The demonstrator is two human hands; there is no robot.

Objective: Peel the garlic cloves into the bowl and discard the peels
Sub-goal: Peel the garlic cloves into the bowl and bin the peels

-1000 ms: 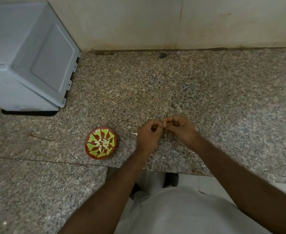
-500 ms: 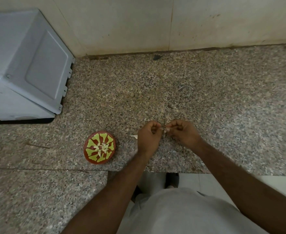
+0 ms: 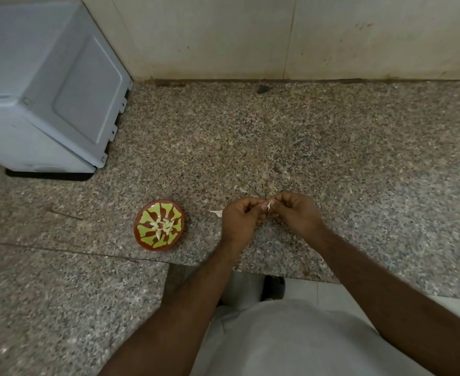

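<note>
Left hand (image 3: pixel 240 219) and right hand (image 3: pixel 295 213) pinched clove (image 3: pixel 269 205) over desk (image 3: pixel 332 147); slip risked clove missing bowl (image 3: pixel 159 225).

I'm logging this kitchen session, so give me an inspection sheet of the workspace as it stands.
Surface: speckled granite counter, seam at left.
Job's things: red-and-green bowl holding pale peeled cloves; garlic clove pinched between both hands.
Clutter: peel scraps on the counter beside the hands.
Grippers: left hand and right hand both curled on the clove.
Cables: nothing seen.
Surroundings: grey appliance at back left, tiled wall behind.
</note>
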